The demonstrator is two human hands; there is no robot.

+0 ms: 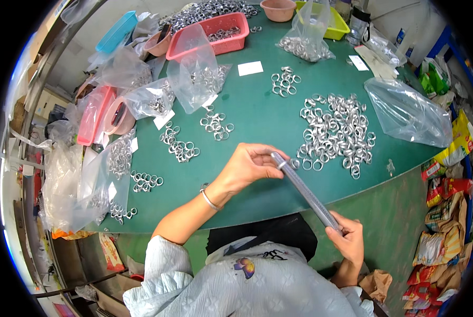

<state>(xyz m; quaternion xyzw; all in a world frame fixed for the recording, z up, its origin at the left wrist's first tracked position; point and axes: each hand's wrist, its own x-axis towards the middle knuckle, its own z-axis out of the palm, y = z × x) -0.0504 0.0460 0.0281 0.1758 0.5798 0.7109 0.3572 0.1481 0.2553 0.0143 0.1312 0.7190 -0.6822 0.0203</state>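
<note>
My right hand (pixel 346 235) is closed round the lower end of a grey ring mandrel (pixel 310 194), a tapered stick with fine markings. The mandrel slants up and left over the table's front edge. Near its upper tip sits a silver ring (pixel 282 165). My left hand (pixel 250 168) has thumb and fingers closed at that tip, pinching at the ring; part of the contact is hidden by the fingers. Just right of the tip spreads a big loose pile of silver rings (pixel 337 129) on the green table (pixel 257 119).
Small ring groups (pixel 180 142) lie to the left, beside clear bags of rings (pixel 194 79). A pink basket (pixel 236 31) and a heap of rings (pixel 210 13) stand at the back. An empty clear bag (pixel 408 113) lies right. Colourful packets (pixel 437 238) fill a rack beyond the table's right edge.
</note>
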